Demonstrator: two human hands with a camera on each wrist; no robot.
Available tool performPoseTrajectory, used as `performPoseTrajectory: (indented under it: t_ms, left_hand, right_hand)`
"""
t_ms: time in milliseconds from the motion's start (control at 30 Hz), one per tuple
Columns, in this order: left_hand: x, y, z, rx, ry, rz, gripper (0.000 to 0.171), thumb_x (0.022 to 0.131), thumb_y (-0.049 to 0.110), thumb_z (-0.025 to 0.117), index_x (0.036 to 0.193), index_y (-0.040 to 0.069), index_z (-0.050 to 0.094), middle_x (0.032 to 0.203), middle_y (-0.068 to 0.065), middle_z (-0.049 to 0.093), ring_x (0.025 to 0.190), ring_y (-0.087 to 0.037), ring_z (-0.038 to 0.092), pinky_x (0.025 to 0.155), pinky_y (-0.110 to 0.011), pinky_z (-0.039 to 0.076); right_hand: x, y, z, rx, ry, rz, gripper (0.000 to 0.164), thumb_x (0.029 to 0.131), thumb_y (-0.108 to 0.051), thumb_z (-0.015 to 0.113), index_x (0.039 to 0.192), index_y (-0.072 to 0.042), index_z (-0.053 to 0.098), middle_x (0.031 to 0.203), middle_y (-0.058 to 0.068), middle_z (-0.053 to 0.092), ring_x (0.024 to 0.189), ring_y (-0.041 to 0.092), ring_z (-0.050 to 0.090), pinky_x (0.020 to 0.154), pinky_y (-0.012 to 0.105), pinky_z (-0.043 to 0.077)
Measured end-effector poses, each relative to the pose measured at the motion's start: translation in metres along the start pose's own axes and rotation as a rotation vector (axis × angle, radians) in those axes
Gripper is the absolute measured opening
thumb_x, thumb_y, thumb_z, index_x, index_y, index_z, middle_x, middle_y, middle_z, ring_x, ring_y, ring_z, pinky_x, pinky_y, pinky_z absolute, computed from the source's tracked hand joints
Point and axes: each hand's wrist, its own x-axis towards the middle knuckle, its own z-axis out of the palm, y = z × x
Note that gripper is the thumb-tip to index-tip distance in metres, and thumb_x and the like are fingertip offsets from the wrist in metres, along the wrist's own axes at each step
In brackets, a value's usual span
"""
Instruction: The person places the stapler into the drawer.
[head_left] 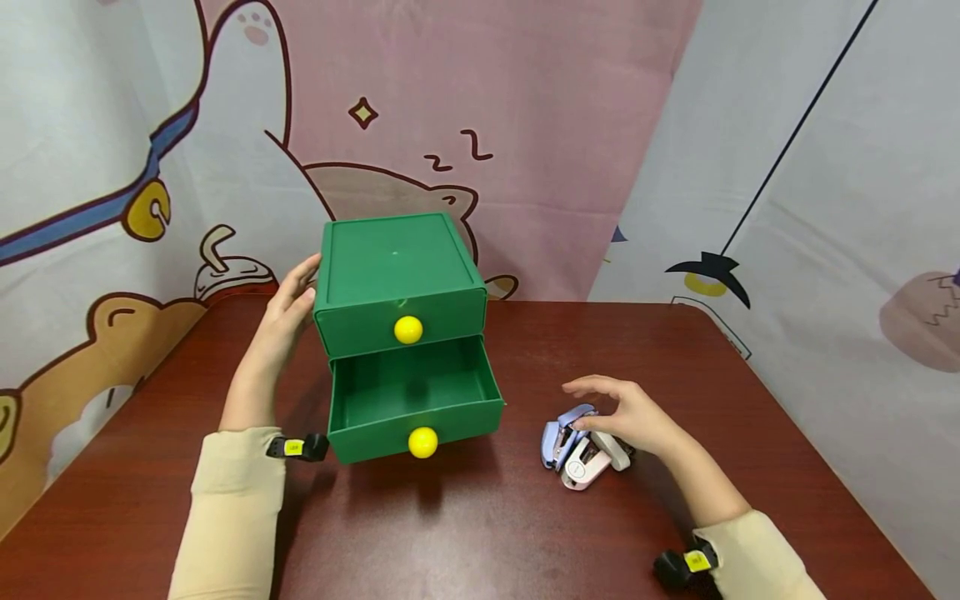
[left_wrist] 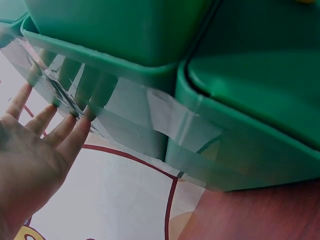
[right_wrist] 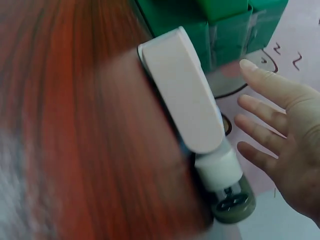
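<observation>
- Small staplers (head_left: 588, 458) are clustering just under your right hand (head_left: 636, 417), probably feeling light, rigid, slick; you're best pinching across one body's sides.
- That hand is hovering loosely, holding nothing.
- Your left hand (head_left: 287, 307), fingers extended, is steadying without grasping the green drawer box (head_left: 397, 258) beside it.

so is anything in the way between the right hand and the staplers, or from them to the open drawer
Nothing visible stands between the right hand and the staplers. Toward the open drawer, only its own raised side wall on the staplers' side stands in the way.
</observation>
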Motion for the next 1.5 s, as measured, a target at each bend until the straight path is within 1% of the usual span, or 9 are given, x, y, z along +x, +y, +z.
performPoseTrajectory:
  t_ms: [67, 200, 333, 500, 700, 900, 1033, 1267, 1500]
  left_hand:
    - [0.0, 0.0, 0.0, -0.001, 0.002, 0.0, 0.053, 0.102, 0.018, 0.042, 0.151, 0.008, 0.026, 0.152, -0.012, 0.025, 0.135, -0.023, 0.029, 0.095, -0.023, 0.038]
    - [0.0, 0.0, 0.0, 0.0, 0.006, -0.002, 0.053, 0.102, 0.019, 0.042, 0.151, 0.008, 0.026, 0.151, -0.011, 0.026, 0.135, -0.022, 0.03, 0.095, -0.023, 0.038]
    - [-0.001, 0.0, 0.0, -0.001, 0.01, -0.002, 0.052, 0.102, 0.019, 0.042, 0.151, 0.008, 0.027, 0.151, -0.011, 0.027, 0.134, -0.022, 0.031, 0.095, -0.023, 0.039]
    - [-0.001, 0.0, 0.0, -0.002, 0.008, 0.002, 0.052, 0.102, 0.018, 0.042, 0.151, 0.008, 0.027, 0.151, -0.011, 0.027, 0.134, -0.022, 0.031, 0.095, -0.023, 0.039]
    - [-0.001, 0.0, 0.0, 0.003, 0.01, -0.002, 0.052, 0.102, 0.019, 0.042, 0.151, 0.009, 0.027, 0.151, -0.011, 0.027, 0.134, -0.022, 0.031, 0.095, -0.023, 0.038]
    - [-0.001, 0.001, 0.0, 0.01, 0.011, -0.004, 0.052, 0.103, 0.018, 0.041, 0.152, 0.009, 0.027, 0.152, -0.012, 0.026, 0.135, -0.023, 0.03, 0.094, -0.023, 0.039]
    - [-0.001, 0.001, 0.001, 0.007, 0.009, 0.0, 0.052, 0.103, 0.018, 0.041, 0.151, 0.008, 0.027, 0.152, -0.012, 0.026, 0.135, -0.023, 0.03, 0.095, -0.023, 0.038]
    - [-0.001, 0.001, 0.001, -0.001, 0.015, 0.002, 0.052, 0.103, 0.017, 0.041, 0.151, 0.008, 0.027, 0.151, -0.012, 0.026, 0.133, -0.022, 0.032, 0.094, -0.024, 0.039]
    - [-0.001, 0.002, 0.002, 0.005, 0.014, -0.009, 0.053, 0.103, 0.019, 0.042, 0.152, 0.008, 0.026, 0.152, -0.013, 0.025, 0.133, -0.022, 0.032, 0.094, -0.024, 0.039]
  right_hand:
    - [-0.001, 0.007, -0.002, 0.015, -0.026, 0.013, 0.052, 0.076, -0.011, 0.082, 0.123, 0.0, 0.062, 0.119, 0.015, 0.062, 0.108, 0.033, 0.058, 0.09, 0.049, 0.044]
    - [-0.003, 0.015, -0.004, 0.041, -0.066, 0.026, 0.053, 0.077, -0.012, 0.08, 0.124, 0.003, 0.06, 0.121, 0.017, 0.061, 0.112, 0.035, 0.057, 0.091, 0.043, 0.046]
    - [-0.003, 0.021, -0.005, 0.044, -0.099, 0.046, 0.051, 0.079, -0.011, 0.079, 0.125, 0.003, 0.06, 0.122, 0.016, 0.061, 0.114, 0.032, 0.056, 0.092, 0.036, 0.046]
    - [-0.004, 0.025, -0.006, 0.048, -0.15, 0.099, 0.051, 0.08, -0.017, 0.079, 0.125, 0.001, 0.062, 0.121, 0.013, 0.063, 0.11, 0.025, 0.057, 0.089, 0.028, 0.045]
    - [-0.004, 0.027, -0.008, 0.05, -0.187, 0.137, 0.049, 0.081, -0.019, 0.078, 0.125, -0.002, 0.063, 0.12, 0.009, 0.064, 0.108, 0.015, 0.056, 0.088, 0.024, 0.044]
    - [-0.003, 0.03, -0.008, 0.038, -0.221, 0.141, 0.048, 0.081, -0.02, 0.078, 0.124, -0.006, 0.064, 0.123, 0.006, 0.062, 0.109, 0.017, 0.054, 0.089, 0.025, 0.043]
    - [-0.003, 0.032, -0.006, 0.033, -0.227, 0.11, 0.046, 0.082, -0.02, 0.078, 0.124, -0.005, 0.065, 0.122, 0.008, 0.061, 0.109, 0.018, 0.054, 0.09, 0.026, 0.042]
    - [-0.003, 0.034, -0.002, -0.006, -0.205, 0.049, 0.043, 0.082, -0.023, 0.077, 0.12, -0.006, 0.067, 0.115, 0.002, 0.062, 0.104, 0.016, 0.056, 0.087, 0.027, 0.044]
    - [-0.004, 0.034, -0.001, 0.002, -0.157, 0.052, 0.04, 0.081, -0.021, 0.079, 0.117, -0.009, 0.07, 0.112, 0.001, 0.062, 0.101, 0.017, 0.056, 0.083, 0.026, 0.045]
